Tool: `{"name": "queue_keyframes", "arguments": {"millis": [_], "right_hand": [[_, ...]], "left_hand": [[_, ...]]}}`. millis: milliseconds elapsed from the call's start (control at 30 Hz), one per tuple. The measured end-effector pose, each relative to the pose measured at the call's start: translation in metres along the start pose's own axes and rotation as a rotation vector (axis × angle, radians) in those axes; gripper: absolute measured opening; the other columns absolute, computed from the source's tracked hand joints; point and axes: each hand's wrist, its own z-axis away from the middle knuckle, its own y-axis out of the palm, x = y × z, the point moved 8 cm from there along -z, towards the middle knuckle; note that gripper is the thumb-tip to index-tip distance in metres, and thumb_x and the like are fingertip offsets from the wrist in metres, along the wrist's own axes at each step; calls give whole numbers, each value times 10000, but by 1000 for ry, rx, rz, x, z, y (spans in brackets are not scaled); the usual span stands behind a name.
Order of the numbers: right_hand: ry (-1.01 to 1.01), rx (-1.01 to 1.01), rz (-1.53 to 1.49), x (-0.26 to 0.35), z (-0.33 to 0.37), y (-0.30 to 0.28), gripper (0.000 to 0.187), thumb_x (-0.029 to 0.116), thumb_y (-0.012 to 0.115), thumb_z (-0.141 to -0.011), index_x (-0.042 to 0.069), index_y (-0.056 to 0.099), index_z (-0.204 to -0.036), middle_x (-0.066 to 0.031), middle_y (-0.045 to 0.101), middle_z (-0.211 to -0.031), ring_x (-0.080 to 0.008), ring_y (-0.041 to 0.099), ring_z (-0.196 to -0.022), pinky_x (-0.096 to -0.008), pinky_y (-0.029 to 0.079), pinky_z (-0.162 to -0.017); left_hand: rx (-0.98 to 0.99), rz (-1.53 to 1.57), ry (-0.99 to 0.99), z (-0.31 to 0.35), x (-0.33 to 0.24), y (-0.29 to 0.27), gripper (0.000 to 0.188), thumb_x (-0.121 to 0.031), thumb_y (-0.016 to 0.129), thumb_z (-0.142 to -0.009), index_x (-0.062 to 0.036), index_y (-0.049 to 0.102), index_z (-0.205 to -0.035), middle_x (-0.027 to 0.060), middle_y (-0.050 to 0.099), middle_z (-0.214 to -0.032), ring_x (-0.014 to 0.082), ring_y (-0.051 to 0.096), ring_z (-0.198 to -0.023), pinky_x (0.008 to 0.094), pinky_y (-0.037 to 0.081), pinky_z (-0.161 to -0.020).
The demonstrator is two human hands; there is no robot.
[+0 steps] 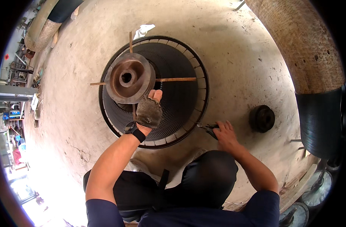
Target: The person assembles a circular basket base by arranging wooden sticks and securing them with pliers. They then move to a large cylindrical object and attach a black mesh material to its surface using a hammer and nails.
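Observation:
A round rust-brown metal wheel point(144, 89) with a bored hub sits on crossed wooden strips point(176, 79), over a large dark coil of ribbed strip point(180, 102). A thin ring with short wires rings the coil point(206, 100). My left hand point(150, 109), in a worn dark glove with bare fingertips, is at the wheel's near right edge. Its fingers are bent together; what they hold, if anything, is hidden. My right hand point(226, 136) grips dark-handled pliers point(210, 130), their jaws by the ring's near right rim.
A small black hollow cylinder point(262, 118) stands on the concrete floor to the right. Large woven-covered rolls point(305, 45) curve along the right edge. A white rag point(143, 30) lies beyond the coil. Shelving and clutter fill the left edge; metal discs point(317, 189) lie at lower right.

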Motion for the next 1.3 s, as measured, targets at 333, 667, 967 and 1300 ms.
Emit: {"name": "queue_keyframes", "arguments": {"millis": [333, 667, 967, 1300], "right_hand": [[67, -41, -18, 7, -24, 3, 299, 42, 609, -731, 46, 633, -1028, -280, 511, -1257, -455, 458, -1266, -556, 314, -1131], [100, 335, -146, 11, -26, 61, 265, 160, 620, -783, 38, 641, -1018, -249, 615, -1033, -435, 668, -860, -543, 546, -764], [37, 197, -59, 16, -39, 42, 324, 173, 623, -778, -2, 677, -1045, -257, 601, -1133, -403, 540, -1192, -539, 313, -1131], [-80, 116, 171, 1, -38, -19, 245, 77, 579, -790, 14, 685, -1002, -232, 584, -1157, -403, 512, -1205, -529, 241, -1175]], "left_hand": [[8, -12, 49, -2, -9, -3, 147, -13, 515, -931, -46, 516, -1074, 179, 570, -957, 387, 591, -879, 428, 481, -752], [-49, -25, 20, -5, -9, -3, 146, -3, 535, -922, -47, 524, -1061, 170, 578, -927, 365, 598, -846, 419, 481, -729], [-107, 38, 37, 1, -21, -27, 264, 1, 530, -907, -46, 569, -1164, 183, 612, -959, 368, 631, -884, 422, 507, -765], [-359, 167, 330, -59, -120, -153, 170, 57, 526, -963, -38, 537, -1103, 113, 604, -940, 218, 604, -871, 317, 506, -806]]}}
